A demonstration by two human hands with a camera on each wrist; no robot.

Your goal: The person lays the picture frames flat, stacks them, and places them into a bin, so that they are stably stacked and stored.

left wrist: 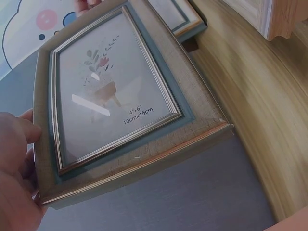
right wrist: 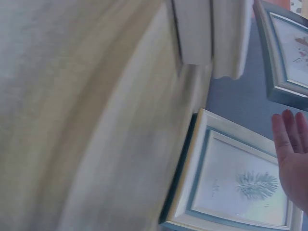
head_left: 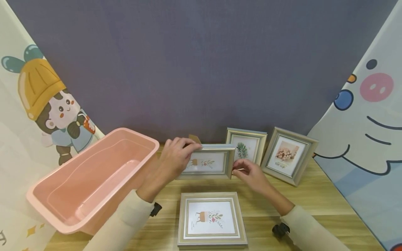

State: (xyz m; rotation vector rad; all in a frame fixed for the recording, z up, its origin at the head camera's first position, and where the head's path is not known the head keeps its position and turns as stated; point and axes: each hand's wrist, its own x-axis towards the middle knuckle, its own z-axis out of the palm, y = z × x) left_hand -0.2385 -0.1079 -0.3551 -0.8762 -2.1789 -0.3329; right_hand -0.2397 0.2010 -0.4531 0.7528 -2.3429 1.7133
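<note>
Here, beige-gold picture frame, floral print sideways; left hand gripping edge, right hand beside, loosely extended.

the pink bin blocks the left hand's outer side. the upright frame in that hand fills the gap to the right hand. just beyond the right hand stands the leaf frame, with the photo frame further right. on the near side of both hands lies the flat frame; a strip of tabletop gives passage between it and the upright frame. above both hands, air is open before the grey backdrop.
</note>
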